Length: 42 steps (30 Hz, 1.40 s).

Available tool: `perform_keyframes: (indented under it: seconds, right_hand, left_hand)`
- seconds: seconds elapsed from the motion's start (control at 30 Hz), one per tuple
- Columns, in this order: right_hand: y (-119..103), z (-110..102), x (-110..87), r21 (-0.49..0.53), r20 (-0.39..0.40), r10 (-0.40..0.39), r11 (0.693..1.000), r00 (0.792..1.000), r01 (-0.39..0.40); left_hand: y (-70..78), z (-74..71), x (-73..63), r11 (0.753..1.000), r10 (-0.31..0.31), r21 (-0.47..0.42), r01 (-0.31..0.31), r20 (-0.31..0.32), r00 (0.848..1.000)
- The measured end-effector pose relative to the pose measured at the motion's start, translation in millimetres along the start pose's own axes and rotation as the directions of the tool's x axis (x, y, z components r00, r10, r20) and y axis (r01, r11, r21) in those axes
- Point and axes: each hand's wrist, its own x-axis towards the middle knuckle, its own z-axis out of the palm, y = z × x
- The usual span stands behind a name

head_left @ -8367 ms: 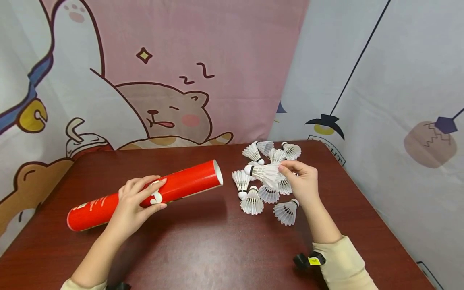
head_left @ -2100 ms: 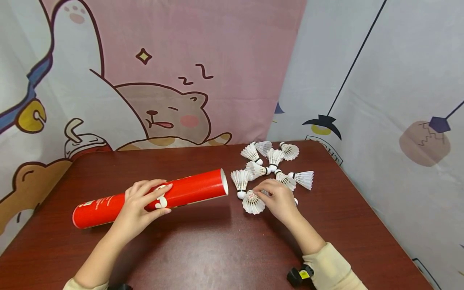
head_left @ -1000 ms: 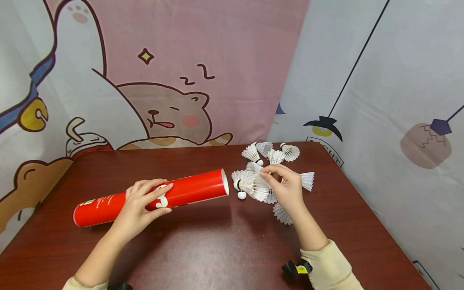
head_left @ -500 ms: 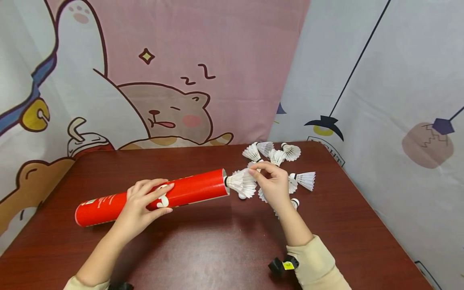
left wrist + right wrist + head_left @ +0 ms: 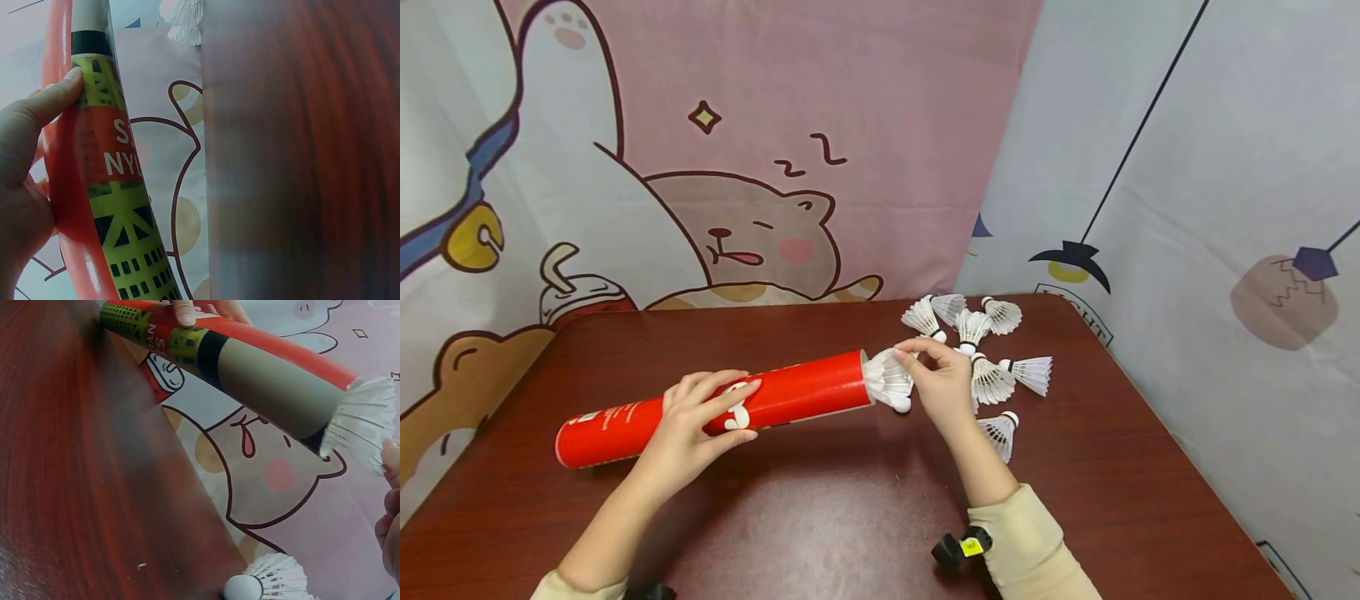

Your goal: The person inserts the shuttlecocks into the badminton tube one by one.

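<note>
In the head view a red shuttlecock tube [image 5: 805, 387] slants over the table, its mouth raised to the right. My left hand [image 5: 688, 429] grips it round the middle; the left wrist view shows the thumb pressed on the tube's printed side [image 5: 125, 212]. A white shuttlecock [image 5: 889, 379] sits partly inside the mouth, cork end hidden within, feather skirt sticking out. The thumb and fingertips of my right hand [image 5: 936, 387] pinch the skirt's edge. The right wrist view also shows the skirt [image 5: 362, 422] at the tube's mouth.
Several loose shuttlecocks lie to the right, among them one at the back [image 5: 1002, 315], one at the right [image 5: 1032, 374] and a nearer one [image 5: 1000, 433]. The brown table [image 5: 820, 517] meets a cartoon-printed cloth [image 5: 880, 150] behind.
My right hand has picked a shuttlecock from the pile, carried it left and pushed it cork first into the tube's mouth. My left hand and the tube have barely moved over the last second.
</note>
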Motion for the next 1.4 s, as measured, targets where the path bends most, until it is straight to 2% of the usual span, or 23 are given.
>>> perform_keyframes:
  seconds: [0.17, 0.4, 0.57, 0.63, 0.87, 1.13, 1.4]
  right_hand:
    - [-0.2, 5.0, -3.5, -0.008, 0.016, 0.032, 0.999, 0.999, -0.031]
    - [34.1, 6.7, -8.6, -0.034, 0.015, 0.069, 0.997, 0.997, -0.069]
    - [37.7, 10.1, -11.2, -0.038, 0.044, 0.046, 0.998, 0.998, -0.044]
    - [35.9, 12.1, -12.3, -0.049, 0.049, 0.050, 0.998, 0.998, -0.047]
    - [1.6, 18.3, -14.1, -0.092, 0.059, 0.061, 0.994, 0.996, -0.055]
    - [-1.9, 22.3, -17.0, -0.105, 0.069, 0.056, 0.993, 0.996, -0.049]
    - [-3.8, 26.4, -22.0, -0.111, 0.125, 0.085, 0.991, 0.988, -0.071]
  left_hand:
    - [-0.1, 0.0, -0.4, 1.000, 0.006, 0.001, -0.006, -0.003, 1.000]
    - [-0.2, 0.3, -0.3, 1.000, 0.017, -0.015, -0.017, 0.006, 1.000]
    - [0.0, 1.4, -0.1, 0.999, 0.027, -0.018, -0.027, 0.008, 1.000]
    - [0.4, 1.7, 0.3, 0.999, 0.032, -0.019, -0.031, 0.008, 0.999]
    - [1.3, 1.9, 1.4, 0.999, 0.039, -0.026, -0.038, 0.007, 0.999]
    - [1.0, 2.6, 0.6, 0.999, 0.036, -0.028, -0.036, 0.011, 0.999]
    - [0.5, 3.0, -0.8, 0.999, 0.027, -0.035, -0.027, 0.026, 0.999]
